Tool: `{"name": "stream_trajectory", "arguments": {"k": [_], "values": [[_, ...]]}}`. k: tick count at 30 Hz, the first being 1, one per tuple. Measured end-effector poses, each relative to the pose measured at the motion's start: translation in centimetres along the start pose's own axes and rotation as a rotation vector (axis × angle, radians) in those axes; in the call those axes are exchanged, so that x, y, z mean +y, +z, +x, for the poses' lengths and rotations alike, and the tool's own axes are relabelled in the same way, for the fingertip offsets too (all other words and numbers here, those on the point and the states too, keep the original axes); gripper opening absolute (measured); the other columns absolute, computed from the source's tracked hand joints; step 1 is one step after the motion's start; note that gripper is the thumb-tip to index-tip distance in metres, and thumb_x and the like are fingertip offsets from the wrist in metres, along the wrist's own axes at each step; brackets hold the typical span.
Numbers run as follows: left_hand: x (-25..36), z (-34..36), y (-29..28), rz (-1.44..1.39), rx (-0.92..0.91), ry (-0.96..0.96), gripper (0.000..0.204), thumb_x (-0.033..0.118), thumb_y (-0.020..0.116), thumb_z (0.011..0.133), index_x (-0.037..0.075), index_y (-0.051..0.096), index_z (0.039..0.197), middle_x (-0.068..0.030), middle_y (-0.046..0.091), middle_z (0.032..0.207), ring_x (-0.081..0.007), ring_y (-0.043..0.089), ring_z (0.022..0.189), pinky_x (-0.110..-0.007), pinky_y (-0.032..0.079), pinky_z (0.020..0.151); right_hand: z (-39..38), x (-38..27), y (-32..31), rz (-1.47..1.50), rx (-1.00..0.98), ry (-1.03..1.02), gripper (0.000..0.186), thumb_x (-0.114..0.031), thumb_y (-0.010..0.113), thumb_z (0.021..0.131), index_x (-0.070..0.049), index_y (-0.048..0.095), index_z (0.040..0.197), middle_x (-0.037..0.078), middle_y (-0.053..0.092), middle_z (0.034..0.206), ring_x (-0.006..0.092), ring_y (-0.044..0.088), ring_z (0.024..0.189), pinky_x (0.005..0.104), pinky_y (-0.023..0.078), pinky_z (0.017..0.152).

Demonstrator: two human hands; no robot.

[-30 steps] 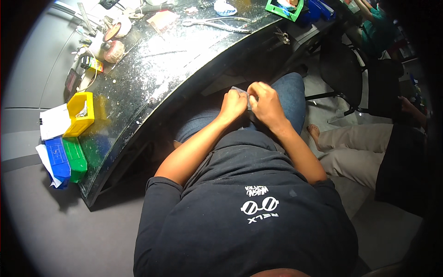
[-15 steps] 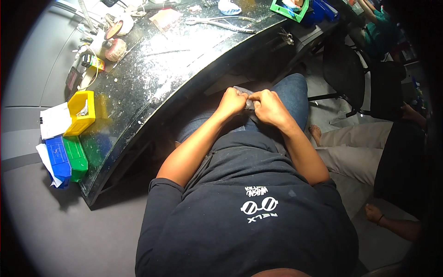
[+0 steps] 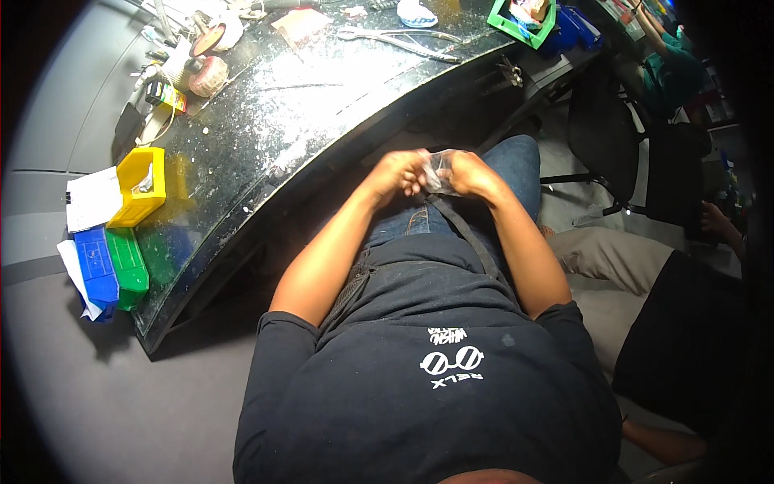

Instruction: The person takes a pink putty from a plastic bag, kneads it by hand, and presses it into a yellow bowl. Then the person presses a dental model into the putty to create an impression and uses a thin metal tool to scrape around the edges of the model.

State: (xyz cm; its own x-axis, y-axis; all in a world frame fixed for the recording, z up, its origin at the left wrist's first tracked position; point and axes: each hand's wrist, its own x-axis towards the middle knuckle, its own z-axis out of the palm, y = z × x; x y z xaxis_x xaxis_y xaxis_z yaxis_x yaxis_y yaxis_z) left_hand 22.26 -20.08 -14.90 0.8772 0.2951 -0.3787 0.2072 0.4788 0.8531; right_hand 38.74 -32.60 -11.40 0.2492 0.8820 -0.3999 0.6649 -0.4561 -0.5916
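Observation:
A small, crumpled clear plastic bag (image 3: pixel 439 166) is stretched between my hands above my lap. My right hand (image 3: pixel 474 175) pinches its right side, fingers closed and pointing inward. At the opposite edge, my left hand (image 3: pixel 398 173) has its fingertips closed on the bag, its fingers curled and slightly smeared by motion. I cannot make out what the bag contains. A dark strap (image 3: pixel 465 227) runs down over my jeans just below the bag.
The curved black workbench (image 3: pixel 242 161) lies ahead and left. On it are metal pliers (image 3: pixel 401 42), a yellow bin (image 3: pixel 143 202) and a green tray (image 3: pixel 524 24). Blue (image 3: pixel 96 262) and green bins (image 3: pixel 129 270) hang at its left end. At right are a black chair (image 3: pixel 601 133) and another person (image 3: pixel 613 254).
My hands have drawn slightly apart, showing more of the plastic bag between them. The view has shifted a little, and the person at right has moved closer.

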Motion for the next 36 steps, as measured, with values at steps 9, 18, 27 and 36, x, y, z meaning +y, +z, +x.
{"name": "stream_trajectory", "arguments": {"k": [9,18,27,36], "values": [[-8.2,7.9,-2.0,0.299,0.179,-0.017,0.032,0.029,0.057,0.102,0.005,0.065,0.121,-0.0096,0.068,0.118,-0.0205,0.06,0.111,-0.035,0.045,0.099,-0.8,3.4,-1.7,0.322,-0.169,-0.008,0.036,-0.016,0.064,0.097,-0.002,0.062,0.13,0.019,0.073,0.11,0.0305,0.07,0.1,0.0383,0.053,0.09],[-9.0,7.8,-2.8,0.259,0.044,-0.018,0.024,0.023,0.063,0.1,0.002,0.068,0.111,-0.0056,0.07,0.099,-0.0145,0.062,0.088,-0.029,0.05,0.081,0.1,3.9,-0.8,0.063,-0.448,0.08,0.032,-0.01,0.05,0.101,-0.002,0.061,0.13,0.017,0.068,0.111,0.0255,0.062,0.098,0.0361,0.049,0.087],[-9.8,7.7,-3.3,0.233,0.097,-0.051,0.016,0.014,0.062,0.099,0.003,0.07,0.107,-0.0057,0.072,0.096,-0.0157,0.064,0.086,-0.03,0.051,0.08,1.4,4.6,0.5,-0.048,-0.489,0.135,0.034,-0.01,0.049,0.1,-0.003,0.062,0.131,0.014,0.07,0.103,0.022,0.062,0.091,0.0357,0.051,0.081],[-9.3,8.5,-3.0,0.246,0.122,-0.005,0.018,0.016,0.058,0.101,0.004,0.07,0.109,-0.0056,0.071,0.1,-0.0156,0.063,0.09,-0.031,0.051,0.083,-1.6,1.1,-2.9,0.063,-0.417,0.1,0.039,0.005,0.051,0.087,-0.005,0.07,0.12,0.01,0.072,0.097,0.0145,0.061,0.086,0.0312,0.052,0.078]]}}
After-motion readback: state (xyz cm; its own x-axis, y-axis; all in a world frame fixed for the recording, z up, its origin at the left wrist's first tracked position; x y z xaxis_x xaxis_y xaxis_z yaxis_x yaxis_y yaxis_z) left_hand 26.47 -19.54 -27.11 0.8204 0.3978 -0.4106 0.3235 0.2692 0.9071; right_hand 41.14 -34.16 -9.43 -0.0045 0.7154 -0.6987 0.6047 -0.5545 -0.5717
